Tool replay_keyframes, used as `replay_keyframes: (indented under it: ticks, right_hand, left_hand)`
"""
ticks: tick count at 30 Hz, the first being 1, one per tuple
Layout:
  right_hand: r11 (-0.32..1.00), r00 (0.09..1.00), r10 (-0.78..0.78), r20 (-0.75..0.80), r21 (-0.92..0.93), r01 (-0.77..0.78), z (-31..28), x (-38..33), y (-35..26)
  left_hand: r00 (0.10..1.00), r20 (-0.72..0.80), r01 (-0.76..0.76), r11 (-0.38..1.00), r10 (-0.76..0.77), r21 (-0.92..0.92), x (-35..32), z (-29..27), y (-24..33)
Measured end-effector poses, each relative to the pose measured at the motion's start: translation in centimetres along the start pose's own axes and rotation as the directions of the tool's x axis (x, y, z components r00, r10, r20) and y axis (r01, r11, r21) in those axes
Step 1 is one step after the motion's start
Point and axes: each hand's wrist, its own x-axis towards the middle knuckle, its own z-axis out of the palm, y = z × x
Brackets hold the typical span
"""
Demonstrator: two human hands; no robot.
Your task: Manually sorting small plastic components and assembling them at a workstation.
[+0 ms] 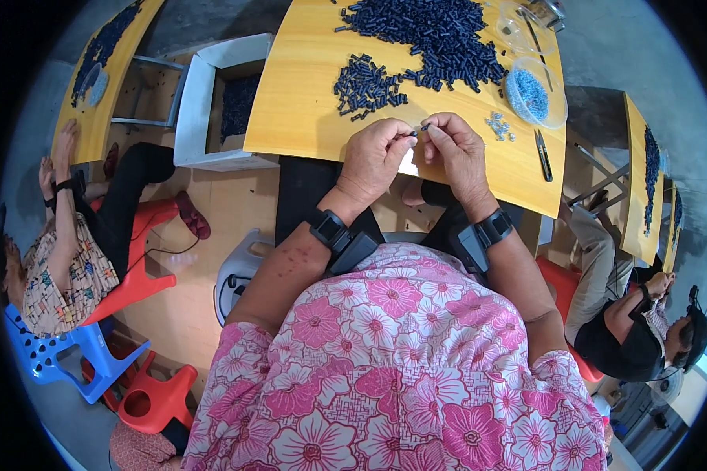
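Head view, read left to right. Far left: a seated person in a patterned top (59,275) on a red chair (137,267), with a blue stool (63,353) and a red stool (153,400) below. Beside them, a white bin (200,102) holding dark pieces stands next to the yellow table (291,94).

On the table, a small cluster of dark blue pieces (365,86) lies just above the left hand; a much larger heap (432,35) spreads behind it.

Left hand (375,157): fingers curled, thumb and forefinger pinched on one end of a small dark part (420,129). Right hand (457,153): likewise closed, fingertips pinched on the other end of the same part. The part is tiny, dark, short and tube-like, matching the heaped pieces; finer detail cannot be made out. It is held just above the near edge of the table, between the two hands, whose fingertips nearly meet. Both wrists carry black bands.

Right of the hands: a scatter of small pale bits (499,125), a clear bowl of light blue beads (534,94), and black tweezers (543,155) lying near the table edge. Far right: another seated person in a black top (628,345).
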Motion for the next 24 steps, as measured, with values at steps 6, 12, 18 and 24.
replay_keyframes:
  ticks: [6, 12, 18, 24]
  right_hand:
    - [0.997, 1.0, -0.016, 0.002, -0.073, 0.016, 0.45, -0.05, -0.18]
    - [0.989, 0.999, -0.036, 0.016, -0.14, 0.038, 0.42, -0.21, -0.2]
    - [0.981, 0.998, -0.057, 0.009, -0.185, 0.058, 0.43, -0.14, -0.05]
    - [0.976, 0.998, -0.068, 0.012, -0.205, 0.069, 0.37, -0.08, -0.15]
  left_hand:
    - [1.0, -0.006, -0.02, 1.0, 0.021, 0.014, 0.04, -0.04, -0.26]
    - [1.0, 0.0, -0.012, 1.0, 0.012, 0.026, 0.0, -0.05, -0.29]
    - [1.0, -0.007, -0.015, 0.999, 0.015, 0.028, -0.05, 0.0, -0.21]
    - [1.0, -0.014, -0.025, 0.999, 0.026, 0.042, 0.03, 0.0, -0.16]
